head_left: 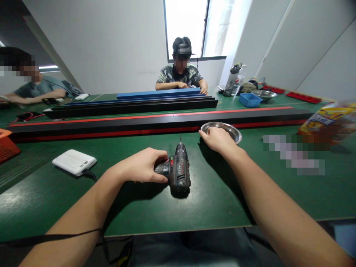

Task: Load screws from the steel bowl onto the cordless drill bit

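Note:
A dark cordless drill (pixel 178 168) lies on the green table (pixel 217 200) with its bit pointing away from me. My left hand (pixel 146 165) is wrapped round its handle. My right hand (pixel 218 140) reaches to the near rim of a shallow metal dish (pixel 226 129), fingers curled at the edge; whether they pinch anything is hidden. Just beyond runs a long black rail with red stripes (pixel 155 124).
A white power bank (pixel 74 161) with a cable lies at the left, an orange basket (pixel 7 144) at the far left edge. A colourful bag (pixel 330 122) sits at the right. More black and blue rails, a blue tray (pixel 250 99), a bowl and two seated people are across the table.

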`<act>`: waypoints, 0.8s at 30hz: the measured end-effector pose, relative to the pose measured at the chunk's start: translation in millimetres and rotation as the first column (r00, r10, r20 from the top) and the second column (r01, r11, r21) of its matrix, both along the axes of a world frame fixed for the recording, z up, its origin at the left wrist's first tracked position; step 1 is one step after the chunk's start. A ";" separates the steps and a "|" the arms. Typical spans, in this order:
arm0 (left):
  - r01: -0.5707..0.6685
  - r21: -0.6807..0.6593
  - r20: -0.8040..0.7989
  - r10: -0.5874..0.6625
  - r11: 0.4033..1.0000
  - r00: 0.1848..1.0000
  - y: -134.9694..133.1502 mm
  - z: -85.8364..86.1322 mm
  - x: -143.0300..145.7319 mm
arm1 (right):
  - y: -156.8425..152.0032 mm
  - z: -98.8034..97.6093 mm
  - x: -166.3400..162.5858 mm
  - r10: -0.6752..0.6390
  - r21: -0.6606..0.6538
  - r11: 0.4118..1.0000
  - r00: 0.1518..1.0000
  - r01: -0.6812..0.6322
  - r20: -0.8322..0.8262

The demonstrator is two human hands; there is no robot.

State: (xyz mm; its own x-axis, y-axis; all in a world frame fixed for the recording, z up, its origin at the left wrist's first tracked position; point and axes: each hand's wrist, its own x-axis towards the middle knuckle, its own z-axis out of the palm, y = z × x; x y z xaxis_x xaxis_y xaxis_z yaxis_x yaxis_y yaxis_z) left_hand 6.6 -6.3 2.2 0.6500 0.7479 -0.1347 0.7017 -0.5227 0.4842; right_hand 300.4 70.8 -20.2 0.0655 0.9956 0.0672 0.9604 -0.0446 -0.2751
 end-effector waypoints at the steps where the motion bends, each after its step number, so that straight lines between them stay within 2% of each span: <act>1: -0.002 0.002 -0.001 0.002 1.000 1.000 -0.1 0.0 0.3 | 1.2 -1.6 0.5 0.002 0.030 1.000 1.000 -0.002 -0.005; 10: -0.014 0.011 -0.010 0.014 1.000 1.000 -1.7 1.8 1.3 | 2.7 -2.7 2.8 0.002 0.318 0.948 0.999 0.014 -0.051; 14: -0.009 0.013 -0.016 0.009 1.000 1.000 -2.2 1.7 1.7 | 2.0 -1.5 1.8 -0.013 0.339 0.940 0.997 0.039 -0.081; 20: -0.006 0.013 -0.011 0.006 1.000 1.000 -1.7 1.8 3.0 | 1.4 -2.1 4.6 0.035 0.374 0.927 0.995 0.003 -0.094; 24: -0.011 0.020 -0.024 0.012 1.000 1.000 -1.3 2.1 2.4 | 3.9 -1.9 7.1 0.045 0.333 0.943 0.992 -0.003 -0.119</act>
State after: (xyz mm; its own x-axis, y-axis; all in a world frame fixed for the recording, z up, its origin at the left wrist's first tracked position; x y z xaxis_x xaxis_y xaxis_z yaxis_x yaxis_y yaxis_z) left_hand 9.0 -7.6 4.2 0.6379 0.7582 -0.1353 0.7193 -0.5238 0.4563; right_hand 307.5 74.7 -22.1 0.0710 0.9196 0.3864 0.9179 0.0914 -0.3862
